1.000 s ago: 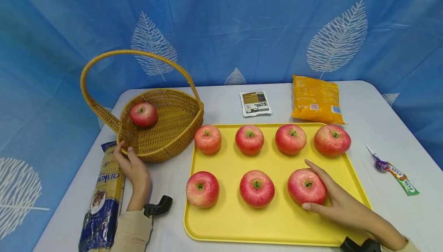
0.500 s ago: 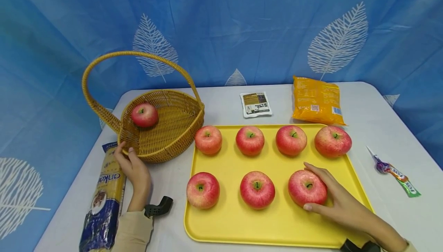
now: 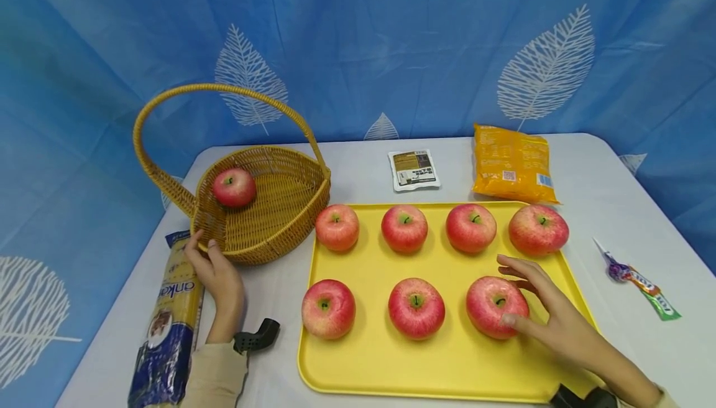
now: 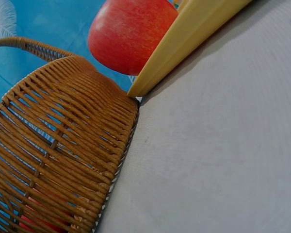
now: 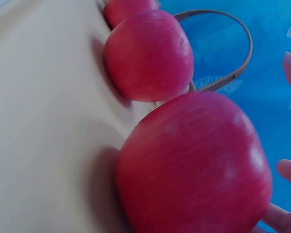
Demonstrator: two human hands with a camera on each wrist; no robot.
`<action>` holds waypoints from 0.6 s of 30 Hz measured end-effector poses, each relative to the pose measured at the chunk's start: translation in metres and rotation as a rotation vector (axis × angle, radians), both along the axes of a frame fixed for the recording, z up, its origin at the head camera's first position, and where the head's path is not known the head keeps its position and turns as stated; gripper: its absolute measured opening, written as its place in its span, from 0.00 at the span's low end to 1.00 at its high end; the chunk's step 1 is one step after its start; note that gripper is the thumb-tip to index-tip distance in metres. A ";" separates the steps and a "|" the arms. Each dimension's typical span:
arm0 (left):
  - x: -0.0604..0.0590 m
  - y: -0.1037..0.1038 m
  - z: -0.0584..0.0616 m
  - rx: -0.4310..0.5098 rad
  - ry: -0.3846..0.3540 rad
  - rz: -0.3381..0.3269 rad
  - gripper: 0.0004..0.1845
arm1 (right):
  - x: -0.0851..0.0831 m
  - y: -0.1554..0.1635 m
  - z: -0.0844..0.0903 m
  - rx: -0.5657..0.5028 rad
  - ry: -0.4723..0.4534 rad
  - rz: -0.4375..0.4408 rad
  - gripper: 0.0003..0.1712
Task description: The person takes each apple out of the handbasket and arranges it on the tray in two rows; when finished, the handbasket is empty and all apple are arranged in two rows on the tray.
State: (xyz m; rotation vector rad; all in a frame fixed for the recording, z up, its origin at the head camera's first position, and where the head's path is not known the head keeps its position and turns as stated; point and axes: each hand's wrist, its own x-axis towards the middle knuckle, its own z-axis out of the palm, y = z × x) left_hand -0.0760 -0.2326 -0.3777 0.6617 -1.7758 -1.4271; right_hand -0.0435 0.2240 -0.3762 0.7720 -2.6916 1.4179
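In the head view, my left hand holds the near-left rim of a wicker basket with a tall arched handle. One red apple lies inside the basket. My right hand is spread around the right side of the front-right apple, its thumb over the fruit and its fingers lifted off it. That apple fills the lower part of the right wrist view, with fingertips apart from it. Several more apples stand in two rows on a yellow tray. The left hand is out of the left wrist view.
A noodle packet lies left of the left forearm. Behind the tray are a small flat packet and an orange bag. A wrapped lollipop lies to the right. A blue curtain hangs behind the table.
My right hand's fingers have loosened and lifted from the front-right apple, which stays in place on the tray. The left hand and the basket have kept their places.
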 end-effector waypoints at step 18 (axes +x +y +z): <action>-0.002 -0.004 -0.003 0.022 0.057 -0.026 0.17 | -0.022 -0.029 0.034 -0.246 0.108 0.091 0.33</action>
